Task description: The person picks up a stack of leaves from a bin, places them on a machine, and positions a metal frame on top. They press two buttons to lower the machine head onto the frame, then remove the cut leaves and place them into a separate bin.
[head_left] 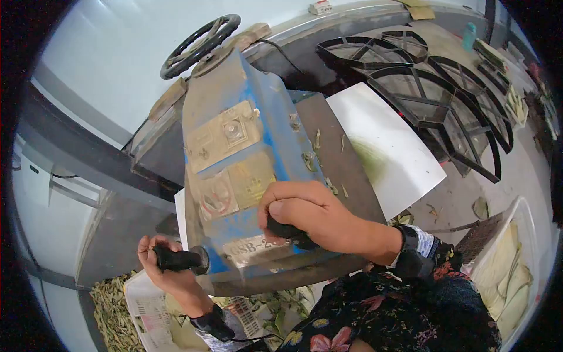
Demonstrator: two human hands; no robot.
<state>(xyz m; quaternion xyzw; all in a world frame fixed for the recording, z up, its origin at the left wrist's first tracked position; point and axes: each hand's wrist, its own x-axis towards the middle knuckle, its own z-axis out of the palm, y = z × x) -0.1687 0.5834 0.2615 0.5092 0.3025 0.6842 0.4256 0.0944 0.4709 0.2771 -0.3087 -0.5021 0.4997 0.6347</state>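
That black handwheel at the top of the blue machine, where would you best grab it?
Probably by the rim of the black handwheel, coming from above on its near edge. The ring is round and thin enough to wrap fingers around, the gaps between its spokes leave finger room, and it tilts towards the camera.

tight around the blue machine, open to its right

the blue machine (246, 158) fills the middle of your reach, its black handwheel (199, 38) blocking the far end. you have free passage over the white sheet (387, 146) at the bench's right edge; black metal frames (446, 100) close off the far right corner.
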